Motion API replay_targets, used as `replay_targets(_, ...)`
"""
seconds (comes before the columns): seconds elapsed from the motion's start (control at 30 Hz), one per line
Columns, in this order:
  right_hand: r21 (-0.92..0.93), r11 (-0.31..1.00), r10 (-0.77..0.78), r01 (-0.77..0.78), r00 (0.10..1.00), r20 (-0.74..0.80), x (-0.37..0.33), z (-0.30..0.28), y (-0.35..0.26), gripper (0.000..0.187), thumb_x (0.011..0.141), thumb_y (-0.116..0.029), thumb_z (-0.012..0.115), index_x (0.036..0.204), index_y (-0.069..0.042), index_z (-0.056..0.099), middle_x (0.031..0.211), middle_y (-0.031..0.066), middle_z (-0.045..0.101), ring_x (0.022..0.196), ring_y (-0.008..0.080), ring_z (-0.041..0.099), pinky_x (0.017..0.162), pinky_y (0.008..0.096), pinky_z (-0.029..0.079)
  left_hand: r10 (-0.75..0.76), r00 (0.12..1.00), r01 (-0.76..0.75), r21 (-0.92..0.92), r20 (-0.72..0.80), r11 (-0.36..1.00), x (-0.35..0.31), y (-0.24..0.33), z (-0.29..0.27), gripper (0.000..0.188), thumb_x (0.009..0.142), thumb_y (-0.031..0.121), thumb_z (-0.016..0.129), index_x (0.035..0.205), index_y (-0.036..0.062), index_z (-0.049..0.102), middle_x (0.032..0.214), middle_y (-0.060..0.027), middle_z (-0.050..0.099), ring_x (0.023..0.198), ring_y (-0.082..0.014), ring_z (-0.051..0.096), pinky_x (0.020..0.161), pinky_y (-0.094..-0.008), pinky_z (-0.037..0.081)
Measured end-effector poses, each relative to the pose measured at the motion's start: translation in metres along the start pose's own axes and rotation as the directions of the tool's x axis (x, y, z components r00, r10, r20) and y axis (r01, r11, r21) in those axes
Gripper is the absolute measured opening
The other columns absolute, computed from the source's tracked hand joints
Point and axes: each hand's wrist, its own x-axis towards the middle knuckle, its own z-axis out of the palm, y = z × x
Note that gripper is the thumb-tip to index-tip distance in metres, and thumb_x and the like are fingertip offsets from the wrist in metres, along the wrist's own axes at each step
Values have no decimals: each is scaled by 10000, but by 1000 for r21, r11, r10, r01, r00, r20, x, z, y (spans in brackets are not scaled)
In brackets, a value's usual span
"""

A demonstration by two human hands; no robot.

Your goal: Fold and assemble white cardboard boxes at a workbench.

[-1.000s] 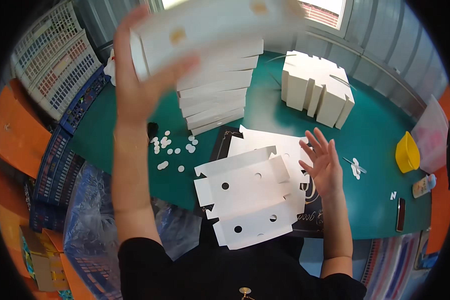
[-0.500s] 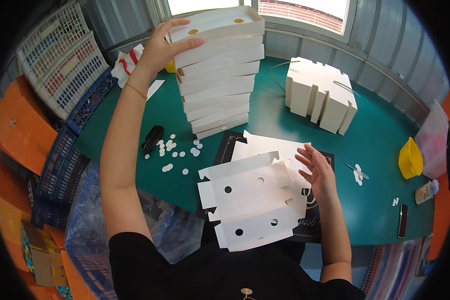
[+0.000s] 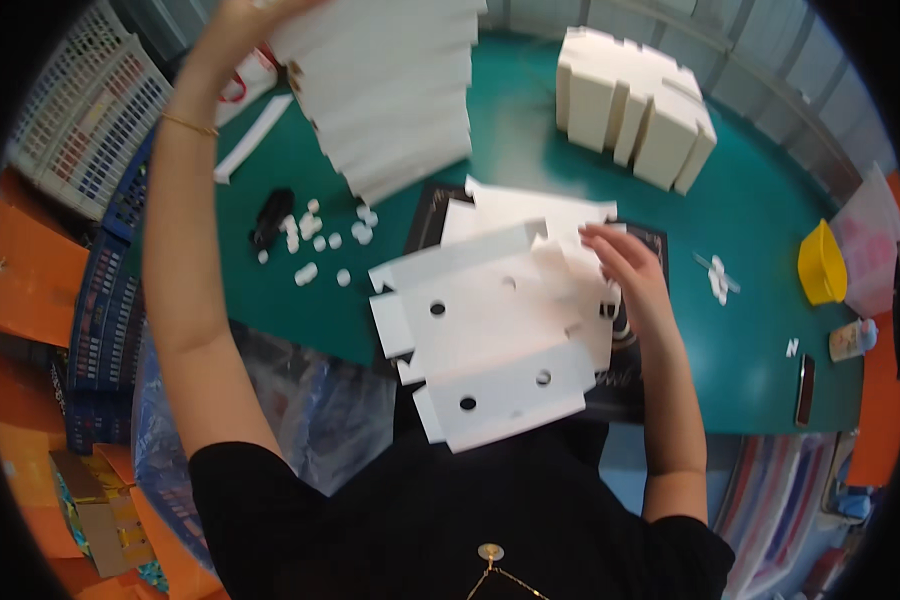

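Observation:
My left hand (image 3: 260, 12) is at the top edge of the picture, beside the upper part of a tall stack of white folded cardboard boxes (image 3: 390, 100). Its fingers are blurred and partly cut off, so its grip is hidden. My right hand (image 3: 632, 275) hovers at the right edge of a flat white die-cut box blank (image 3: 480, 330), fingers apart and slightly bent, holding nothing visible. This blank has round holes and notched flaps. It overlaps another white blank (image 3: 540, 208), and both lie over a black printed mat (image 3: 642, 240).
White discs (image 3: 320, 243) lie scattered near a black object (image 3: 273, 215). At the back right stands a block of stacked white blanks (image 3: 635, 105). Farther right are a yellow tub (image 3: 821, 263), a small bottle (image 3: 852, 341) and a phone-like object (image 3: 804, 390). Crates (image 3: 90, 110) line the left.
The whole view has tilted down, so the table things appear higher. My left hand, earlier spread on the top box, now runs out of the frame. My right hand has stayed near the blank's right side.

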Motion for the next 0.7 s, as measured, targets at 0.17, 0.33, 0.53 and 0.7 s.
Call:
replay_targets(0.17,-309,949,72,-70,997,-4,3,5,17,377,930,-225,730,1258,-49,672,1249,65,679,1169,153,616,928,311,491,103,995,-103,-57,-3,993,-2,12,26,737,798,459,800,1364,73,529,989,-153,649,739,-184,640,466,-232,465)
replay_targets(0.33,-568,803,-210,180,978,13,10,18,27,482,912,-262,749,1323,-45,621,1211,100,655,896,143,619,733,290,537,167,986,-167,3,-20,986,-3,-3,26,766,816,449,794,1406,59,499,1039,-194,663,949,-256,650,678,-373,567)
replay_targets(0.53,-554,832,118,-40,987,106,37,28,18,544,870,-223,782,1338,-26,590,1027,98,666,780,143,619,703,281,522,403,842,-333,242,-360,911,-27,-22,20,783,845,436,780,1473,117,437,1380,-181,512,1284,-325,481,1047,-486,411)
replay_targets(0.7,-353,918,231,-179,966,113,37,5,29,559,837,-136,803,1342,-28,588,930,66,686,853,125,662,718,266,510,781,504,-731,301,-368,613,-88,-40,64,476,787,207,854,1210,97,664,1290,-92,610,1208,-228,563,1051,-365,427)
